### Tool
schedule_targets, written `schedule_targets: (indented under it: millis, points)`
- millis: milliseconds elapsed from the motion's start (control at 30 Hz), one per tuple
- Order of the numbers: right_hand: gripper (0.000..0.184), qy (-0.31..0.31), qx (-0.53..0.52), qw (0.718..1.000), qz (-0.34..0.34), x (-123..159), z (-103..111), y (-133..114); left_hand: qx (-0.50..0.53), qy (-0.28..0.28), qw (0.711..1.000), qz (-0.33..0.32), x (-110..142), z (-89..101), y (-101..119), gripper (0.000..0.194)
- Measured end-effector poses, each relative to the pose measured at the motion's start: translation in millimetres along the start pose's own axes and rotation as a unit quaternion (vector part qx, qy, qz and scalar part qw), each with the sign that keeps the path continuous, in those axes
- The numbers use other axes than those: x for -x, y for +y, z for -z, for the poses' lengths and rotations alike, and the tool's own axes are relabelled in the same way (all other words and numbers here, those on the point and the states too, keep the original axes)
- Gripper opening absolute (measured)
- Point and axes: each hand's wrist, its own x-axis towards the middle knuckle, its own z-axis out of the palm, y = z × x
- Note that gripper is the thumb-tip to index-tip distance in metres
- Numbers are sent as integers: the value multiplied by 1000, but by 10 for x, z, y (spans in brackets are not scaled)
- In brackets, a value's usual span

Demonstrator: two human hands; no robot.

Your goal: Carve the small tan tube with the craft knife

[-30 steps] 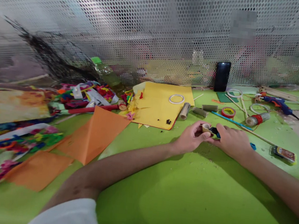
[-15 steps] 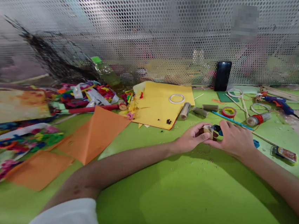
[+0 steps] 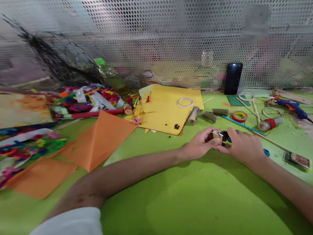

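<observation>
My left hand (image 3: pixel 200 144) is closed round a short, pale, hollow tube piece (image 3: pixel 216 135), its open end turned up. Fingers of my right hand (image 3: pixel 243 147) wrap a tool (image 3: pixel 223 135) with a black head, some blue on it and a thin bright metal part. That metal part is at the rim of the tube piece. Most of the tool is hidden by my right hand, so its exact kind cannot be told. A blue end (image 3: pixel 266 152) shows behind my right wrist. Both hands meet just above the green table (image 3: pixel 181 201), where small crumbs lie scattered.
Brown tube pieces (image 3: pixel 209 116), red tape (image 3: pixel 239 116) and a blue stick (image 3: pixel 239 124) lie beyond my hands. A phone (image 3: pixel 233 78) leans on the perforated screen (image 3: pixel 164 33). Rightward is a glue gun (image 3: pixel 293 107). Yellow sheets (image 3: pixel 168 111) and orange sheets (image 3: pixel 98 141) lie leftward.
The tool in my right hand has tilted, and its metal part now shows at the tube piece's rim. The tube piece's opening has turned more upward.
</observation>
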Motion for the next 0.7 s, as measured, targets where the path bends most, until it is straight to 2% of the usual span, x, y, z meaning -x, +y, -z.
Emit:
schedule_targets:
  millis: [367, 700]
  points:
    - [68, -55, 1, 998, 10, -12, -8, 12, -30, 34, 999, -5, 6, -21, 22, 48]
    - [68, -52, -3, 999, 6, -6, -13, 18, -36, 32, 999, -14, 18, -18, 17, 51]
